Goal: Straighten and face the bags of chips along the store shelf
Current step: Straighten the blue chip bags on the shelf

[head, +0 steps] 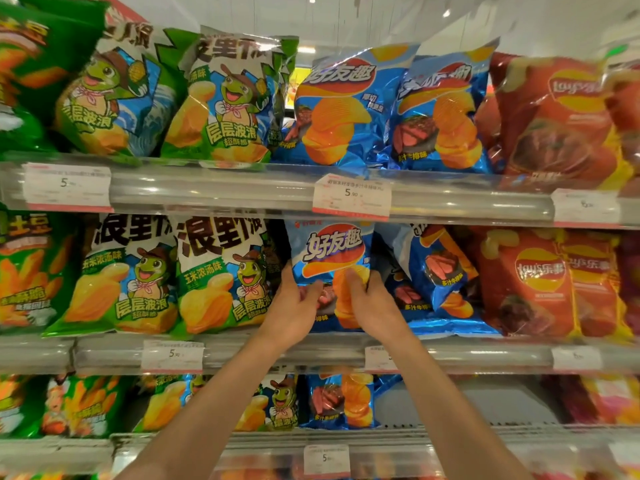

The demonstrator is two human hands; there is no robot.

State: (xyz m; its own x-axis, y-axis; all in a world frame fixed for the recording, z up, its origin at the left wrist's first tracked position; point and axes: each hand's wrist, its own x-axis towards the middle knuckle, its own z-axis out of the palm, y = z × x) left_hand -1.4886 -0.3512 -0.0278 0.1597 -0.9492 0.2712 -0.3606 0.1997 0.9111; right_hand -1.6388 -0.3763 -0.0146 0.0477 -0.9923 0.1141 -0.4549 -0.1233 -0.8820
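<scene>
Store shelf, tilted blue bag beside held blue bag

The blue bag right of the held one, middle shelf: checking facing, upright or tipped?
Tipped. The blue bag leans left, its top toward the held bag, which both hands grip.

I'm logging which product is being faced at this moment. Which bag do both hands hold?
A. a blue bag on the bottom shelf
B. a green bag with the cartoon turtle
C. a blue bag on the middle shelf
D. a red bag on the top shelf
C: the left hand and the right hand grip the two sides of the blue bag standing on the middle shelf.
</scene>
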